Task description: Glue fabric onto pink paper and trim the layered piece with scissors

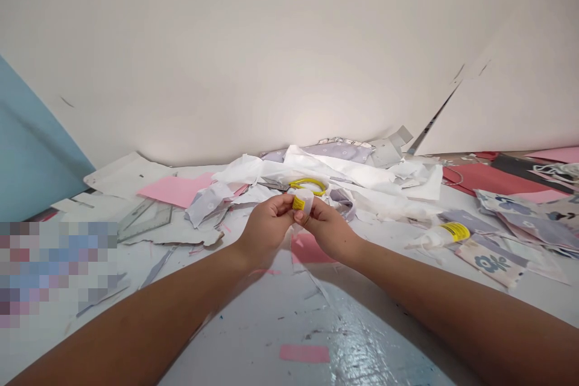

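My left hand [266, 224] and my right hand [329, 228] meet at the centre of the white table [271, 325], both pinched on a small clear glue bottle with a yellow label [302, 202]. The fingers of both hands are closed round it. Just behind the hands lie scissors with yellow handles [296, 184] on a heap of white fabric [344, 178]. A pink paper piece [307, 248] sits under my right hand.
A second glue bottle with a yellow label [441, 234] lies at the right beside floral fabric pieces [497, 262]. Pink paper [174, 190] and a clear ruler [145, 220] lie at the left. Red and pink sheets [488, 180] are at the far right. A pink scrap [304, 353] lies near me.
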{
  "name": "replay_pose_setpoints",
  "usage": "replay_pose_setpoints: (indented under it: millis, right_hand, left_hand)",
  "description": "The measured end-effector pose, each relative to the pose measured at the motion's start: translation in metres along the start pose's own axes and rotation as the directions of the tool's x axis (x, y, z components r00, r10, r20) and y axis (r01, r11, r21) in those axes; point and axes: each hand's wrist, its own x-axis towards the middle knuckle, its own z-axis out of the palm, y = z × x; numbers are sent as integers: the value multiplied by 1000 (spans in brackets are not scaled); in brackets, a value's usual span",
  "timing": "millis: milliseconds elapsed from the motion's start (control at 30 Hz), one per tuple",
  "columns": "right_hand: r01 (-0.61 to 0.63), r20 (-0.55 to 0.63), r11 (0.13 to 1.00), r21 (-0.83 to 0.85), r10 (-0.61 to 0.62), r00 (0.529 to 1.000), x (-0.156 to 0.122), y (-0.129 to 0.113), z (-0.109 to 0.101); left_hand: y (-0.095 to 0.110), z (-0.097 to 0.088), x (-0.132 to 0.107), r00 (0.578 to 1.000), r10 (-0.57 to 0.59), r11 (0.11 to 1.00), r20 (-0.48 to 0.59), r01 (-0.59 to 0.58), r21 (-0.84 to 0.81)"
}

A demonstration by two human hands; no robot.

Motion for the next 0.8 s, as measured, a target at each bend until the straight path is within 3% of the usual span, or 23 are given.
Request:
replay_pose_setpoints:
  millis: [433,567,700,800]
  right_hand:
    - [-5,-35,998,-68,3,999,0,-1,0]
    - [-31,-57,994,-102,25,998,-2,2,1]
    - [-54,-54,998,-10,54,997,-5,4,2]
    - [-54,-65,998,45,57,996,-5,4,3]
  left_hand:
    - [0,0,0,1000,12,997,-18,-10,75]
    - [2,-6,2,998,-16,996,60,11,86]
    - [12,-10,3,985,31,955,167,-79,285]
    - [18,-13,3,979,91,842,181,-172,511]
